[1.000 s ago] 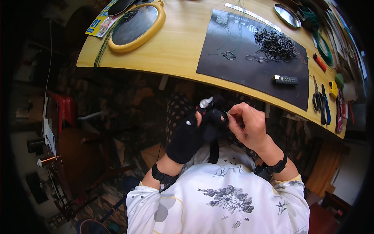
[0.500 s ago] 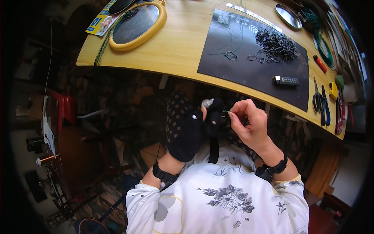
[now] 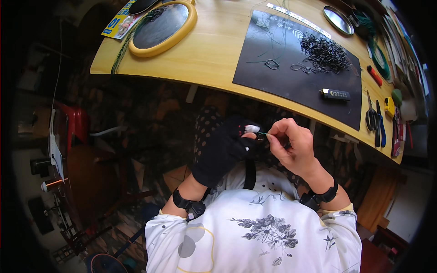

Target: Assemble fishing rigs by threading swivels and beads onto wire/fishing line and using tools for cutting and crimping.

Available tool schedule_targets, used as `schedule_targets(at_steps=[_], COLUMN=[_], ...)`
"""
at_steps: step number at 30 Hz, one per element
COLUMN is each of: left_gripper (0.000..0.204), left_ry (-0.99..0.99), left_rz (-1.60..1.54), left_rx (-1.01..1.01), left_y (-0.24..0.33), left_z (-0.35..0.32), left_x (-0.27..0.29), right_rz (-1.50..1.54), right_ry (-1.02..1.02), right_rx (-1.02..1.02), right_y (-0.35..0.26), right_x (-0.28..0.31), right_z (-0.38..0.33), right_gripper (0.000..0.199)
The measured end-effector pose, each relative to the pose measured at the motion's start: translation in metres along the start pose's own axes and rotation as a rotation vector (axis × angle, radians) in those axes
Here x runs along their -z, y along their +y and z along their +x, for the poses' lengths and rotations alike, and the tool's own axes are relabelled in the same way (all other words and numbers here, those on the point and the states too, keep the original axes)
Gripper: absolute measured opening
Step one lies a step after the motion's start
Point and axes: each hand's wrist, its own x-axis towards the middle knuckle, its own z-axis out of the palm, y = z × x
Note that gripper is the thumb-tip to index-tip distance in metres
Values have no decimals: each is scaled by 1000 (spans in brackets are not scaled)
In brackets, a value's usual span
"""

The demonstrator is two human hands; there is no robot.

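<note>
Wire piece (image 3: 263, 134), thin & dark w/ a greenish tint, sits pinched between your two hands, held in the air over your lap, on the near side of the black mat (image 3: 296, 86) and below the surface (image 3: 214, 50) edge. Your left hand (image 3: 223, 148) is in a black fingerless glove w/ a white-wrapped fingertip; its fingers are closed together on the wire's left end. Your right hand (image 3: 291, 145) is bare, thumb & forefinger pressed tight on the wire's right end. Wire's long axis runs roughly left-right between the two grips, so it lies right of the left hand, left of the right hand; both are touching it, neither is nearer. It's too small to tell if it's a loop or a straight bit. Counts: 2 hands, 1 wire piece in hand, 1 black mat. On the mat: 1 heap of dark wire bits (image 3: 325, 51) toward its far right, a couple of loose wire loops (image 3: 272, 64) left of the heap, 1 small black rectangular gadget (image 3: 335, 94) at the mat's near right. Right of the mat: 1 pair of scissors (image 3: 371, 116), 1 blue-handled tool (image 3: 381, 125) beside them. Left of the mat: 1 yellow-rimmed oval mirror (image 3: 161, 27). Beyond the mat: 1 round metal dish (image 3: 339, 19).
</note>
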Motion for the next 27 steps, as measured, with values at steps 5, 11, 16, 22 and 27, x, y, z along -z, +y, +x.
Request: schedule_targets(at_steps=[5,11,16,22,27], left_gripper=[26,39,38,38,45], left_ry=[62,-50,-38,37,26], left_rz=[174,-424,-612,-320,-397], left_rx=[101,296,304,334,215], left_y=[-5,2,8,19,29], left_z=[-6,-13,-6,7,7], left_x=[-2,-15,-6,2,-2], right_rz=[40,-238,-312,-150,-169], right_ry=[-2,82,44,11,-38], right_rx=[-77,162,234,153,173], right_y=[-2,7,8,7,4], right_x=[-4,-5,-4,0,6], right_z=[-1,7,5,0,1], right_gripper=[16,21,21,21,21])
